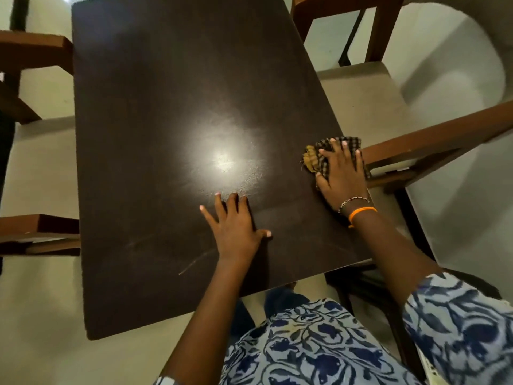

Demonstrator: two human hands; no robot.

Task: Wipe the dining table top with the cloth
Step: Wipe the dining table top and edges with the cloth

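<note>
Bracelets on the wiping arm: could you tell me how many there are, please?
2, both on the right wrist: a beaded bracelet nearer the right hand, an orange band just behind it.

The right hand [342, 173] hides most of the cloth [319, 159] (its edges peek out around the fingers).

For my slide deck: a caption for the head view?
Right hand presses checked cloth on dark table; left hand rests flat.
</note>
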